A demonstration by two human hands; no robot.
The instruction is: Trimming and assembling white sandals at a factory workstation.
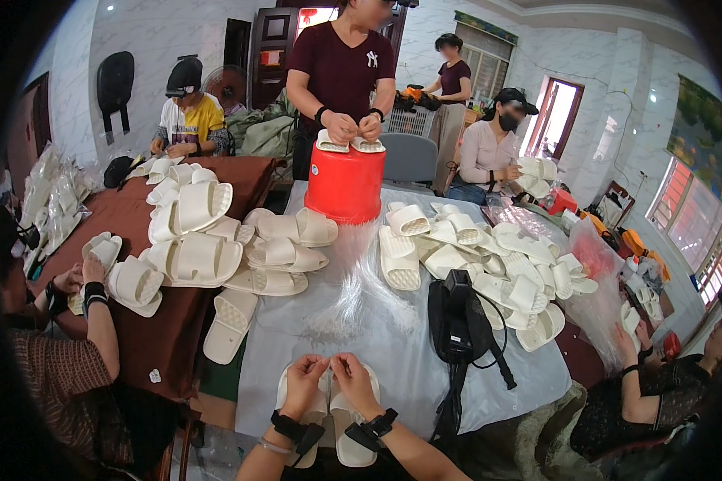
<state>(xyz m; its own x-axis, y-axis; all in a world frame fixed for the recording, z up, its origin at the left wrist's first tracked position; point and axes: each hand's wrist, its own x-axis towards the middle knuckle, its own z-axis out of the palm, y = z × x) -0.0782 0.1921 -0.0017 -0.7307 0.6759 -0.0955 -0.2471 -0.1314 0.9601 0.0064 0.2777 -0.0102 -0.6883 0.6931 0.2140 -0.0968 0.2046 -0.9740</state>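
Note:
A pair of off-white slippers lies side by side at the near edge of the table, the left slipper and the right slipper both partly covered by my hands and wrists. Above them my left hand and my right hand meet, fingertips pinched close together. Anything between the fingertips is too small to make out. Just beyond my hands, a loose bundle of thin clear plastic strands spreads over the grey table cover.
A slipper heap rises at left, another slipper heap at right. A black bag with straps lies right of my hands. Across the table, a person handles slippers on an upturned red bucket. Other people work on both sides.

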